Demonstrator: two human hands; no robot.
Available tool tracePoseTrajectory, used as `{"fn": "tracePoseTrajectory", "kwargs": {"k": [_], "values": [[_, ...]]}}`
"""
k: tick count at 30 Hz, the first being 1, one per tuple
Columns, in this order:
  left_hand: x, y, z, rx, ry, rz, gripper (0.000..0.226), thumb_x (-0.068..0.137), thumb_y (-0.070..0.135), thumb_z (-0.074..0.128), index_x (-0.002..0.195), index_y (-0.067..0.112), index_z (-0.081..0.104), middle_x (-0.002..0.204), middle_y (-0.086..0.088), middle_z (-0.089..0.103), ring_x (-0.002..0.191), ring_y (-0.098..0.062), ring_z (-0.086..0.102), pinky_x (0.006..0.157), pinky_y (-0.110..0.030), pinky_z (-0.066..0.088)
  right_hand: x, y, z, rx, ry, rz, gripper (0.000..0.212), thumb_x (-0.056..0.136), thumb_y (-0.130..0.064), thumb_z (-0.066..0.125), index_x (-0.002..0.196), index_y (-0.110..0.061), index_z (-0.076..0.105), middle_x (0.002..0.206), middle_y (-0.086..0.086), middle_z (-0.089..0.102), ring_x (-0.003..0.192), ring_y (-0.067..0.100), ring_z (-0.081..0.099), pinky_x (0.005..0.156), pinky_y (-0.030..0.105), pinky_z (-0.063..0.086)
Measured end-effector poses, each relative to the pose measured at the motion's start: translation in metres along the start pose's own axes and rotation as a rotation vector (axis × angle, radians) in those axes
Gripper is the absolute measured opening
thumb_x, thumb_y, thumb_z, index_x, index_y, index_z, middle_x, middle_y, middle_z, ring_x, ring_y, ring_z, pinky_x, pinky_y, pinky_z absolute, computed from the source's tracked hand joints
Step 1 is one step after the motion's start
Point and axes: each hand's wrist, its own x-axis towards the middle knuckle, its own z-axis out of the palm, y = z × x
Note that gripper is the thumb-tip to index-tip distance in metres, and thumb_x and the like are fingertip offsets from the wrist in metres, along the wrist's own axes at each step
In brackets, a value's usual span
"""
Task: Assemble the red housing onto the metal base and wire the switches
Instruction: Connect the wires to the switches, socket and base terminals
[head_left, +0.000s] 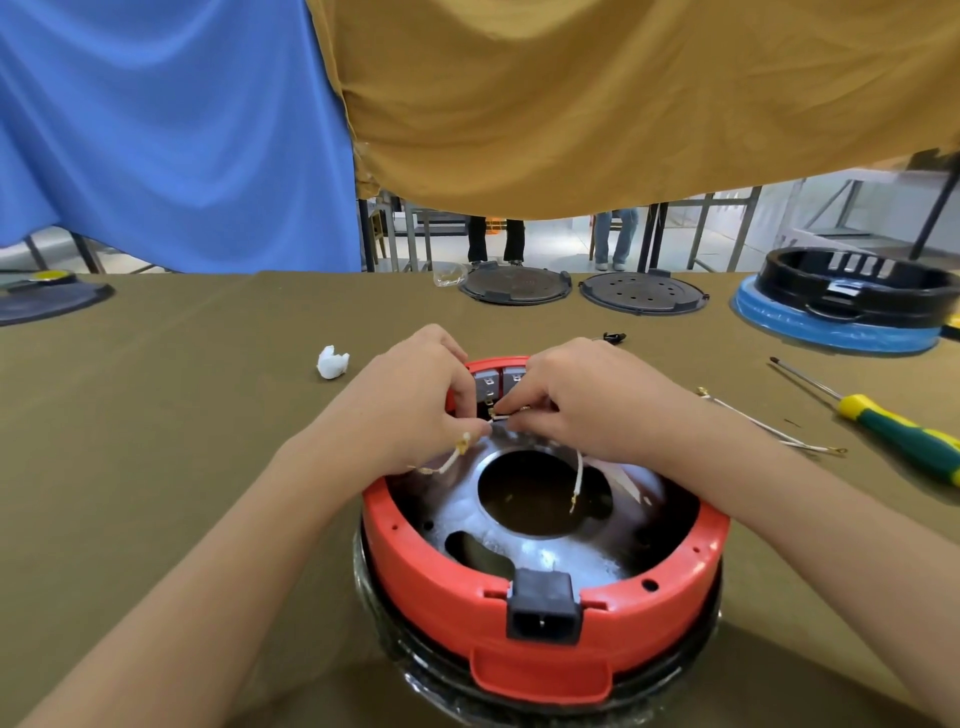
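Wiring step in hand: red housing (540, 618) already sits on the metal base (550, 551), the pair at centre of the bench (182, 395), power socket (543, 605) facing the camera. Both hands work at the far rim where the two switches (501, 378) sit in the housing wall. Left hand (415, 395) has fingers curled, pinching a white wire (451, 457) near its brass terminal; that wire trails down over the base. Right hand (587, 400) is also curled, fingertips pinching a small connector at the switch tabs, so both grips are grasping wire ends, neither released. Another white wire (577, 480) hangs from under the right hand into the base's centre hole. Next move likely calls for lining the terminal squarely with a switch tab and pushing it on firmly, while the other hand steadies. Spare wires (769, 426) and a screwdriver (904, 428) lie to the right, well apart from the housing. Hard to tell: which tab is being fitted, whether any terminal is already seated, and exact finger contact, as the hands cover most of the switches. Base underside and lower rim are cut off at the frame bottom.
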Motion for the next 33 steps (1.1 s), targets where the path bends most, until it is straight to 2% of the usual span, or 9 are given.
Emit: {"fn": "tracePoseTrajectory", "kwargs": {"k": [2, 5, 8, 10, 28, 33], "values": [[0.0007, -0.0004, 0.0006, 0.009, 0.006, -0.005, 0.021, 0.082, 0.036, 0.078, 0.065, 0.025, 0.071, 0.115, 0.014, 0.049, 0.093, -0.002, 0.052, 0.083, -0.030, 0.046, -0.0005, -0.0001, 0.0007, 0.018, 0.001, -0.004, 0.023, 0.095, -0.034, 0.058, 0.112, -0.042, 0.072, 0.094, -0.006, 0.068, 0.088, 0.021, 0.062, 0.076, 0.038, 0.053], [0.0011, -0.0016, 0.0016, 0.018, 0.019, -0.004, 0.022, 0.083, 0.035, 0.076, 0.064, 0.026, 0.069, 0.111, 0.016, 0.050, 0.089, 0.000, 0.051, 0.069, -0.013, 0.033, -0.0016, 0.0003, 0.0015, 0.048, 0.001, -0.003, 0.029, 0.095, -0.030, 0.057, 0.119, -0.041, 0.068, 0.096, -0.006, 0.068, 0.090, 0.020, 0.061, 0.078, 0.037, 0.052], [0.0014, -0.0019, 0.0019, 0.000, 0.018, 0.005, 0.021, 0.083, 0.035, 0.076, 0.066, 0.024, 0.069, 0.110, 0.014, 0.050, 0.094, -0.006, 0.055, 0.081, -0.027, 0.044, -0.0026, 0.0000, 0.0017, 0.041, 0.011, -0.006, 0.033, 0.093, -0.026, 0.054, 0.119, -0.041, 0.069, 0.091, -0.007, 0.066, 0.087, 0.020, 0.061, 0.074, 0.037, 0.052], [0.0015, -0.0016, 0.0013, -0.006, 0.017, 0.007, 0.022, 0.083, 0.035, 0.076, 0.066, 0.024, 0.069, 0.109, 0.014, 0.050, 0.093, -0.005, 0.054, 0.085, -0.031, 0.045, -0.0033, -0.0001, 0.0014, 0.027, 0.008, -0.008, 0.034, 0.094, -0.026, 0.053, 0.119, -0.041, 0.069, 0.091, -0.005, 0.067, 0.086, 0.021, 0.061, 0.074, 0.038, 0.052], [0.0037, -0.0025, 0.0035, 0.028, 0.023, 0.003, 0.023, 0.084, 0.038, 0.076, 0.066, 0.025, 0.068, 0.108, 0.014, 0.049, 0.094, -0.009, 0.055, 0.082, -0.032, 0.046, 0.0000, -0.0032, -0.0011, -0.059, -0.024, 0.006, 0.031, 0.098, -0.029, 0.050, 0.120, -0.042, 0.067, 0.098, -0.003, 0.067, 0.091, 0.025, 0.062, 0.076, 0.039, 0.053], [0.0036, -0.0010, 0.0029, 0.041, 0.014, 0.008, 0.022, 0.084, 0.038, 0.075, 0.069, 0.024, 0.069, 0.109, 0.012, 0.049, 0.094, -0.011, 0.056, 0.084, -0.035, 0.049, 0.0026, -0.0044, -0.0006, -0.095, -0.027, 0.009, 0.030, 0.098, -0.030, 0.050, 0.120, -0.041, 0.067, 0.099, -0.002, 0.068, 0.089, 0.025, 0.062, 0.070, 0.035, 0.052]]}}
